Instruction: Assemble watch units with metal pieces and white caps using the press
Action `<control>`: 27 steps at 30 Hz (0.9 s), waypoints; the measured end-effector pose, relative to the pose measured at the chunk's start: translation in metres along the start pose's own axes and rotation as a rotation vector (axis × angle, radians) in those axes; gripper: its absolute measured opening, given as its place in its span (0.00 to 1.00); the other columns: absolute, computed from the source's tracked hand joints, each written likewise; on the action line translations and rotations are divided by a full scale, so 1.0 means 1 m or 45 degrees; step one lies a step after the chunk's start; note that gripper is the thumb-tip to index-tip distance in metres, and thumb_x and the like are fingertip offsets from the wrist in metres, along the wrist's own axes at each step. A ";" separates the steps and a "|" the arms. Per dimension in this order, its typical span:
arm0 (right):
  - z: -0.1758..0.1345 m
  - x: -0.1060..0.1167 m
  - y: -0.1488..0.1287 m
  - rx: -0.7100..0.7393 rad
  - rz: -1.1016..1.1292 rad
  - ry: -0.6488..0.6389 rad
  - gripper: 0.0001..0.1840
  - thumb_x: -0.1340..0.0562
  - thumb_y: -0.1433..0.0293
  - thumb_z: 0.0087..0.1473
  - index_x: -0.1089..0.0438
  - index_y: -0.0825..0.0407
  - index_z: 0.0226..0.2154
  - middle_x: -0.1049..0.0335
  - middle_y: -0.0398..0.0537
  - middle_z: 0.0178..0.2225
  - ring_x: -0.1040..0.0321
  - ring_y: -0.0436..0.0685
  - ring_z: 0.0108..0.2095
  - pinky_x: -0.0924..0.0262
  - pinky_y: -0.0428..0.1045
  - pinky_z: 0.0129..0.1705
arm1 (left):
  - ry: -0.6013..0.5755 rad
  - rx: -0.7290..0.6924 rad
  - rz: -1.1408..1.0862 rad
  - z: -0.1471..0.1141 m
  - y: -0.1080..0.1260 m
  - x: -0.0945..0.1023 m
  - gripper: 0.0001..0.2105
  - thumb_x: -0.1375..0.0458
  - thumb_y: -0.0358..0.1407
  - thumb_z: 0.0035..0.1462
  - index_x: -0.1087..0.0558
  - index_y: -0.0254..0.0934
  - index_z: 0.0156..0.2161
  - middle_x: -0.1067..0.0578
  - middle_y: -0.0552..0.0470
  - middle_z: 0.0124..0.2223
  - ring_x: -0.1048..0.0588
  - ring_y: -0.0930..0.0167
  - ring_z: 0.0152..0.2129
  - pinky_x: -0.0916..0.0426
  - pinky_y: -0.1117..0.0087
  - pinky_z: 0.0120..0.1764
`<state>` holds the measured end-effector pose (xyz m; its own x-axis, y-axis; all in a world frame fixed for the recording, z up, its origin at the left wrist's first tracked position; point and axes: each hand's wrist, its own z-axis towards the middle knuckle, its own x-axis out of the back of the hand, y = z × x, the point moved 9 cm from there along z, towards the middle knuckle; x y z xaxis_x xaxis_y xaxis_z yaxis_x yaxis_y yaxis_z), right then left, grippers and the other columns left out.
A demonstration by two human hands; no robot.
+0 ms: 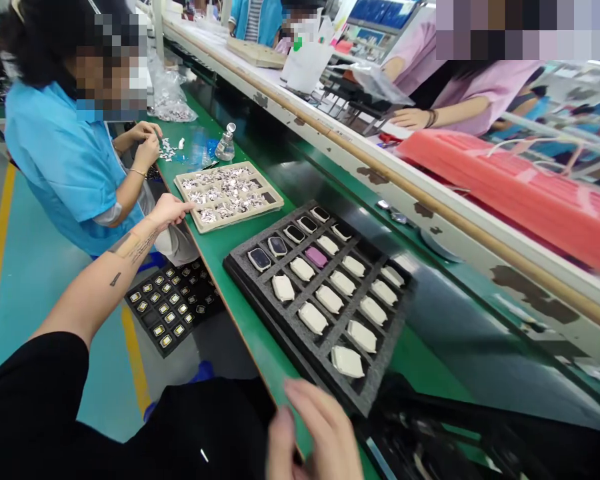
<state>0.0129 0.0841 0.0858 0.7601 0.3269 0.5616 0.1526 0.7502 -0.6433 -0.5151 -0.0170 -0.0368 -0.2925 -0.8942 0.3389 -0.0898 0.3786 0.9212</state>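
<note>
Your left hand (173, 208): stretched well forward, fingers drawn together, their tips at the left rim of the beige tray (240, 219); I cannot tell whether they pinch it.
Your right hand (315, 430): blurred, thumb and fingers spread apart, just beside the near edge of the foam tray (320, 353).
Beige tray: on the green bench (215, 250), beyond the foam tray, one edge along the bench's side.
Co-worker in blue (70, 167): seated at your left, close to your forearm, both hands near the loose white bits (167, 150).
Behind the beige tray: a clear bottle (225, 147) and a crumpled plastic bag (173, 100).
Below your forearm: a black tray (147, 320), lower than the bench, with small gold-rimmed pieces.
Across from you: a tan rail (355, 151) bars the far side; past it lie a red bundle (520, 193) and a person in pink (460, 100).
Crowding the near right: a dark heap (460, 433), too blurred to make out.
Beige tray's make: smooth, shallow, rounded corners, divided into compartments of small whitish scraps.
Foam tray's make: speckled grey and thick, its slots holding matte white casings (347, 361) with clipped corners, one purple casing (316, 257) and glossy dark-faced ones (259, 259).
Bag and bundle: the first clear and wrinkled, the second sheet-like and creased.
</note>
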 end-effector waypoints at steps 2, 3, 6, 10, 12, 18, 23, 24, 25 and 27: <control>0.043 -0.058 -0.055 0.342 0.032 -0.484 0.20 0.35 0.73 0.69 0.21 0.39 0.59 0.18 0.55 0.50 0.22 0.67 0.48 0.26 0.64 0.50 | 0.021 0.015 -0.094 -0.009 -0.012 -0.004 0.15 0.33 0.44 0.75 0.21 0.33 0.55 0.18 0.46 0.49 0.17 0.67 0.39 0.17 0.63 0.42; 0.067 -0.088 -0.074 0.495 -0.079 -0.654 0.16 0.37 0.71 0.71 0.21 0.42 0.56 0.18 0.56 0.49 0.24 0.66 0.46 0.28 0.62 0.49 | 0.048 0.013 -0.148 -0.016 -0.019 -0.008 0.16 0.33 0.44 0.75 0.22 0.34 0.58 0.18 0.45 0.52 0.17 0.65 0.43 0.16 0.60 0.45; 0.146 -0.179 -0.089 0.715 -0.466 -0.930 0.14 0.42 0.75 0.72 0.21 0.50 0.48 0.21 0.59 0.49 0.27 0.67 0.50 0.34 0.59 0.52 | 0.114 0.004 -0.325 -0.049 -0.049 -0.024 0.18 0.33 0.43 0.75 0.23 0.35 0.62 0.19 0.43 0.57 0.17 0.63 0.47 0.16 0.57 0.48; 0.225 -0.275 -0.054 0.545 -0.671 -1.068 0.11 0.37 0.70 0.72 0.21 0.53 0.52 0.27 0.62 0.58 0.25 0.65 0.52 0.34 0.56 0.53 | 0.071 -0.002 -0.570 -0.100 -0.078 -0.050 0.14 0.33 0.43 0.75 0.22 0.34 0.55 0.19 0.48 0.47 0.19 0.69 0.36 0.18 0.65 0.39; 0.238 -0.304 -0.038 0.508 -0.713 -1.100 0.11 0.32 0.65 0.70 0.20 0.53 0.50 0.26 0.59 0.54 0.24 0.63 0.48 0.34 0.54 0.51 | 0.050 -0.027 -0.696 -0.115 -0.080 -0.055 0.12 0.33 0.41 0.75 0.22 0.34 0.51 0.20 0.52 0.41 0.22 0.73 0.29 0.22 0.71 0.33; 0.238 -0.322 -0.018 0.493 -0.688 -1.016 0.06 0.34 0.66 0.69 0.22 0.52 0.42 0.27 0.56 0.50 0.28 0.61 0.44 0.35 0.55 0.48 | -0.052 -0.042 -0.925 -0.102 -0.061 -0.049 0.09 0.32 0.39 0.74 0.20 0.33 0.46 0.28 0.61 0.27 0.33 0.78 0.18 0.37 0.77 0.23; 0.243 -0.312 -0.011 0.469 -0.541 -0.936 0.04 0.37 0.70 0.65 0.27 0.50 0.37 0.30 0.52 0.44 0.32 0.60 0.41 0.37 0.55 0.47 | -0.280 0.078 -0.950 -0.088 -0.045 -0.070 0.11 0.34 0.41 0.76 0.21 0.32 0.48 0.24 0.59 0.30 0.31 0.78 0.18 0.34 0.77 0.22; 0.245 -0.309 -0.010 0.463 -0.513 -0.923 0.03 0.37 0.70 0.64 0.28 0.50 0.36 0.31 0.52 0.44 0.32 0.60 0.41 0.37 0.55 0.47 | -0.332 0.103 -0.961 -0.087 -0.042 -0.077 0.12 0.34 0.42 0.76 0.21 0.33 0.49 0.23 0.57 0.32 0.29 0.78 0.20 0.32 0.77 0.23; 0.247 -0.306 -0.009 0.456 -0.487 -0.911 0.03 0.37 0.70 0.64 0.29 0.50 0.36 0.31 0.51 0.44 0.33 0.60 0.41 0.38 0.55 0.47 | -0.382 0.128 -0.978 -0.087 -0.038 -0.083 0.12 0.34 0.42 0.76 0.21 0.33 0.50 0.22 0.56 0.34 0.28 0.77 0.21 0.30 0.76 0.24; 0.250 -0.299 -0.007 0.437 -0.443 -0.895 0.03 0.37 0.69 0.64 0.31 0.49 0.35 0.32 0.50 0.43 0.33 0.59 0.40 0.38 0.55 0.46 | -0.476 0.177 -1.026 -0.087 -0.032 -0.095 0.13 0.35 0.43 0.76 0.22 0.33 0.51 0.21 0.54 0.37 0.25 0.76 0.24 0.27 0.75 0.26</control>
<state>-0.3736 0.1241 0.0524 0.1197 0.2411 0.9631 0.0185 0.9693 -0.2450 -0.4019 0.0350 -0.0816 -0.3794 -0.7743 -0.5066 -0.5090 -0.2826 0.8131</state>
